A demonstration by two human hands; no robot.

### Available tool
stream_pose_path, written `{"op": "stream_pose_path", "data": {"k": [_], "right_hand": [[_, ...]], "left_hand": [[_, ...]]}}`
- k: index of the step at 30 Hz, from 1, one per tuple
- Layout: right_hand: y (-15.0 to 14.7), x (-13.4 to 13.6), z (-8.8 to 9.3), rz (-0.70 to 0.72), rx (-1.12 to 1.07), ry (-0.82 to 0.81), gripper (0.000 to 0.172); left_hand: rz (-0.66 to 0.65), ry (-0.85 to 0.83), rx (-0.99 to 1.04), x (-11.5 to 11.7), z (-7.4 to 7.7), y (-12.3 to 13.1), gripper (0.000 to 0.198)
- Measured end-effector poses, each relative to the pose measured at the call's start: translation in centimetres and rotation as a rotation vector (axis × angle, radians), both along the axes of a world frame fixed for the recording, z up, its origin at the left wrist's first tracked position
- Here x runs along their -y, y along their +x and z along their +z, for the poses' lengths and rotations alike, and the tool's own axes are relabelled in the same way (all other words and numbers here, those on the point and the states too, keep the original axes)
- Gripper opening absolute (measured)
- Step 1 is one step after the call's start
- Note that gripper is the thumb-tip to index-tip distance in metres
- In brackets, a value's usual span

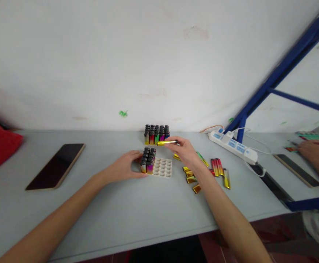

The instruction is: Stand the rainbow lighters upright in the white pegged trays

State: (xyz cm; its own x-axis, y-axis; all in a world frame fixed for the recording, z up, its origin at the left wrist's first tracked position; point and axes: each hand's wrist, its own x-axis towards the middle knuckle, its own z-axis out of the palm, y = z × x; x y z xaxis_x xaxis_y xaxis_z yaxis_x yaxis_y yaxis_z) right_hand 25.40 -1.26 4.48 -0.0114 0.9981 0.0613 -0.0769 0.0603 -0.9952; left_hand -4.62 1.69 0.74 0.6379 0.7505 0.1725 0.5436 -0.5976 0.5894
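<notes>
A white tray with round holes point(163, 168) lies on the grey table, its left part filled with two columns of upright lighters point(147, 160). My left hand point(126, 166) curves round the left side of these lighters, thumb at the near edge and fingers behind. Above and right of the tray, my right hand point(179, 148) pinches a yellow lighter point(164, 143), held level with its black end toward the palm. Behind the tray stands a full block of upright lighters point(156, 135) in several colours. Loose yellow and red lighters point(217, 167) lie near my right forearm.
A dark phone or tablet point(56, 166) lies at the left, beside red cloth point(0, 146). On the right are a white power strip point(233, 146) with cables and a blue metal frame point(267, 86). Beyond it, another person's hands point(314, 149) work near another dark device point(297, 170).
</notes>
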Motion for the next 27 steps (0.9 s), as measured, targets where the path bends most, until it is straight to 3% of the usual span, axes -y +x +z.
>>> {"op": "stream_pose_path", "data": {"k": [7, 14, 20, 27], "right_hand": [[-0.4, 1.0, -1.7, 0.047, -0.109, -0.091, 0.041], [-0.8, 1.5, -1.5, -0.082, -0.268, -0.096, 0.063], [-1.0, 1.5, -1.5, -0.133, -0.208, -0.042, 0.061], [-1.4, 1.8, -2.1, -0.073, -0.193, -0.06, 0.067]], "left_hand": [[0.007, -0.066, -0.034, 0.0, 0.4, 0.0, 0.058], [0.017, -0.086, -0.027, 0.1, 0.5, 0.1, 0.056], [0.011, -0.088, -0.032, -0.1, 0.4, 0.1, 0.056], [0.019, -0.105, 0.013, 0.3, 0.7, 0.2, 0.054]]}}
